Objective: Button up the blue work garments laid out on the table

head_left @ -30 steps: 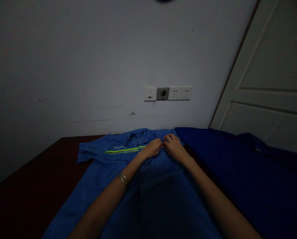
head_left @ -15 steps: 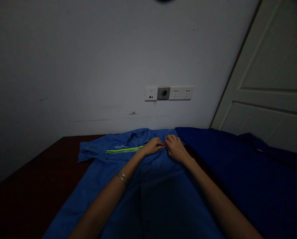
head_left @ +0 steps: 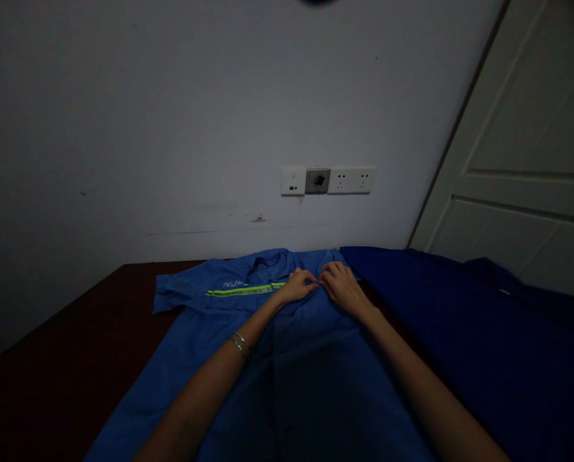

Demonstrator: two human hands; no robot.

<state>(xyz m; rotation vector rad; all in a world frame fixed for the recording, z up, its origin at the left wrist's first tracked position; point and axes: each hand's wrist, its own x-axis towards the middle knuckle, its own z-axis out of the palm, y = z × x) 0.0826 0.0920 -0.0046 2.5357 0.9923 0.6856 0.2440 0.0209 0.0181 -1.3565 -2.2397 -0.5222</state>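
Note:
A blue short-sleeved work shirt (head_left: 181,350) lies spread out, its collar near the wall and one sleeve out to the left. Across its chest runs a yellow-green and grey reflective stripe (head_left: 241,291), with pale lettering just above. My left hand (head_left: 299,285), bracelets (head_left: 240,343) at its wrist, pinches the cloth at the right side of the chest. Facing it, almost fingertip to fingertip, my right hand (head_left: 340,285) grips the same spot with bent fingers. Whatever small part of the shirt lies between the fingertips is too dark and small to make out.
The shirt rests on a dark red-brown surface (head_left: 75,340) that meets a grey-white wall (head_left: 171,128). Darker blue cloth (head_left: 450,333) covers the right side. Wall sockets (head_left: 351,181) sit above the shirt, and a panelled door (head_left: 531,147) stands at the right.
Both hands stay at the same spot on the shirt's chest. The right fingers have spread slightly, and the left hand has tilted a little. The whole view has shifted marginally.

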